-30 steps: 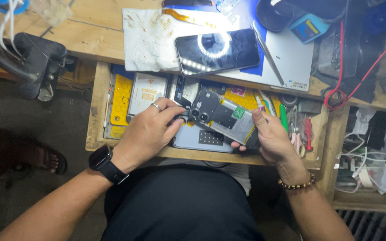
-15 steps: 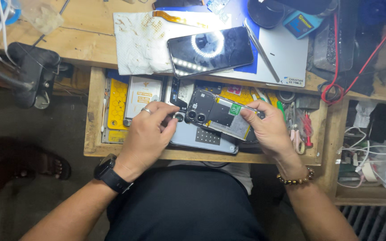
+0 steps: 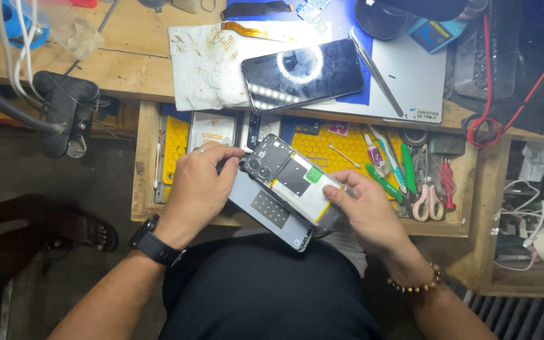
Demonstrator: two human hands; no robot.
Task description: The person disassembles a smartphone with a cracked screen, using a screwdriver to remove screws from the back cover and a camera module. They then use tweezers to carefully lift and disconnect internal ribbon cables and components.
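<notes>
While the opened smartphone (image 3: 292, 179) is held above the open drawer (image 3: 146, 157), its long axis is seen slanting from camera end, pinched by the left hand (image 3: 198, 182), down to the battery end, gripped by the right hand (image 3: 365, 211); a detached back cover (image 3: 269, 211) lies beneath.

1. Wooden surface (image 3: 127, 69) runs across the top, worn and scratched.
2. On it, a stained white paper towel (image 3: 206, 63), with an orange flex cable (image 3: 253, 29) lying along its top edge.
3. A dark smartphone (image 3: 303, 74), screen up and mirroring a ring light, sits partly on the towel and partly on a blue mat (image 3: 341, 19).
4. Just right of the phone, metal tweezers (image 3: 376, 70) lie slanted across a grey plate (image 3: 410, 82).
5. Far left, a black clamp (image 3: 64, 110) grips the surface's edge.
6. Below, an open wooden drawer (image 3: 143, 170) carries a yellow honeycomb mat (image 3: 322, 145), scissors (image 3: 428, 195) and green-handled tools (image 3: 407, 176).
</notes>
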